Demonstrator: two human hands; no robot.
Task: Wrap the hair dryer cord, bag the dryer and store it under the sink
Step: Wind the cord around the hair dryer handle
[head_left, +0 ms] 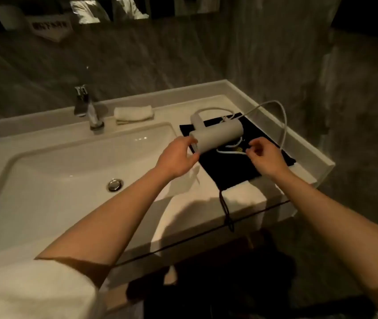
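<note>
A white hair dryer (218, 137) lies on a flat black drawstring bag (227, 171) on the counter right of the basin. My left hand (177, 157) grips the near end of the dryer's barrel. The white cord (283, 125) loops from the handle out past the counter's right edge and back across the bag. My right hand (267, 157) pinches that cord just right of the barrel. The bag's black drawstring (227, 210) hangs over the counter's front edge.
A white sink (45, 180) with a chrome drain (115, 185) fills the left of the counter. A chrome tap (89, 109) and a folded white towel (133, 113) stand at the back. Dark marble walls rise behind and to the right. The space under the counter is dark.
</note>
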